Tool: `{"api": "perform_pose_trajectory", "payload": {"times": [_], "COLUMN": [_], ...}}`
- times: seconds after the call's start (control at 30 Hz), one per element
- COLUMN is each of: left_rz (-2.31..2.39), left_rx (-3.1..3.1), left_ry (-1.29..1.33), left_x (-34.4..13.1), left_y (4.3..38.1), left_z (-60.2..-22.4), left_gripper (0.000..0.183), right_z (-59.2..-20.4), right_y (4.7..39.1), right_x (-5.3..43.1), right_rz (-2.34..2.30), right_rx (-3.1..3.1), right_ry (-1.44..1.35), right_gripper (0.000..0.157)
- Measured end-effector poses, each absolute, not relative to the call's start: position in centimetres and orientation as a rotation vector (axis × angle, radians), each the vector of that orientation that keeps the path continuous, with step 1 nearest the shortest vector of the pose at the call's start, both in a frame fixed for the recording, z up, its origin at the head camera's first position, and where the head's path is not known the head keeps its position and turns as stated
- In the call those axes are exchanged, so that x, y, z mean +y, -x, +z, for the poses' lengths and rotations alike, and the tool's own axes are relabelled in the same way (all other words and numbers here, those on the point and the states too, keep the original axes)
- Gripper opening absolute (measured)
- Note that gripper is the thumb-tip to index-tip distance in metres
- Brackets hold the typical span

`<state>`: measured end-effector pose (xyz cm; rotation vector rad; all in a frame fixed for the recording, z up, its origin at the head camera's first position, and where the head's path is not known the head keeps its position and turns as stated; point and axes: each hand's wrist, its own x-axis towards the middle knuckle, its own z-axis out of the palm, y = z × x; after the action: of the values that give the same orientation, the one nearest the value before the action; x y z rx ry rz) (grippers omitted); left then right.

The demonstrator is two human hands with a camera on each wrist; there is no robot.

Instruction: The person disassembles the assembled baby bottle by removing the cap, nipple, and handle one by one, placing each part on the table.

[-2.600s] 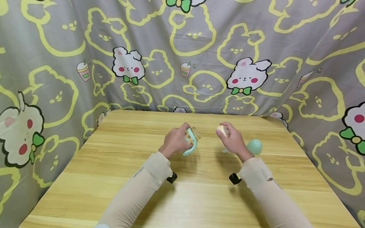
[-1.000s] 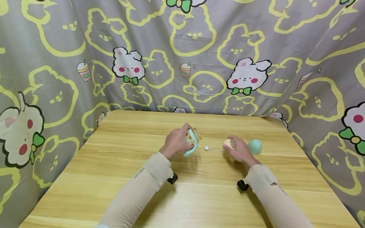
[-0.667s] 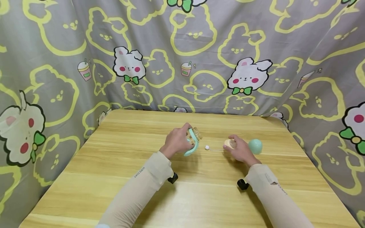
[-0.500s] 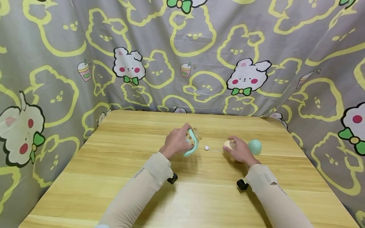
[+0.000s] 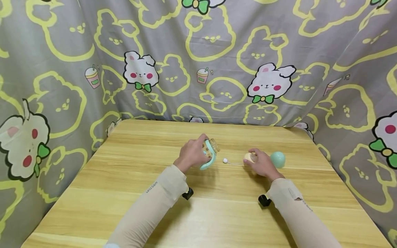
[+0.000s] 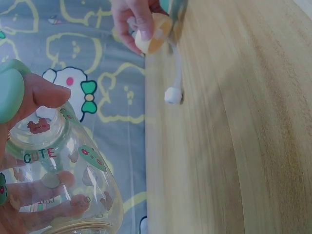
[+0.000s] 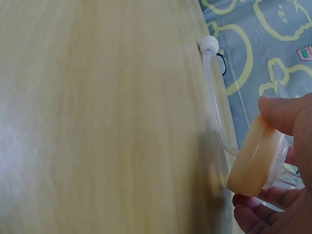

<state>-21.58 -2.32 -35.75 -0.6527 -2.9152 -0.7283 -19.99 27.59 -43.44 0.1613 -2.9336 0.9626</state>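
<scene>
My left hand point(image 5: 193, 154) grips a clear baby bottle point(image 6: 68, 165) with mint-green handles and small printed pictures, tilted, its open neck point(image 5: 214, 145) pointing right. In the left wrist view the word CUTE shows on its wall, and fingers appear through it. Thumb and fingers of my right hand point(image 5: 262, 162) pinch a cream-coloured bottle collar point(image 7: 253, 161) with a clear part on its far side. From the collar a thin clear straw point(image 7: 214, 107) runs to a white weighted end point(image 7: 209, 45), close to the tabletop. A mint-green dome cap point(image 5: 277, 159) sits just right of that hand.
Both hands are over a wooden table point(image 5: 198, 213). A grey curtain point(image 5: 173, 44) with yellow outlines and rabbit faces hangs behind the table and on both sides. A black wrist camera point(image 5: 264, 200) is strapped under the right sleeve, another black camera point(image 5: 187, 193) under the left.
The right hand has lowered the collar and moved it slightly right since the earliest frame, and the straw's white end now shows by the table. During the last second both hands are almost still.
</scene>
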Motion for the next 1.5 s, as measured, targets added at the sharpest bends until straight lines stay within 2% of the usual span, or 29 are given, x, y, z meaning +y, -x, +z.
{"api": "perform_pose_trajectory", "payload": {"times": [0.87,1.5], "left_rz": [-0.723,-0.722], "left_rx": [-2.925,-2.932], "left_ry": [0.662,0.655], "left_x": [-2.1,-2.4], "left_y": [21.7,21.7], "left_z": [-35.8,-36.0], "left_gripper": [0.062,0.063], "right_z": [-42.8,-42.1], "right_y": [20.1,20.2], "right_x": [28.1,28.4], "right_rz": [1.0,0.956], "right_rx": [-2.95,-2.944], "right_ry": [-0.083,-0.081], "right_gripper": [0.068,0.063]}}
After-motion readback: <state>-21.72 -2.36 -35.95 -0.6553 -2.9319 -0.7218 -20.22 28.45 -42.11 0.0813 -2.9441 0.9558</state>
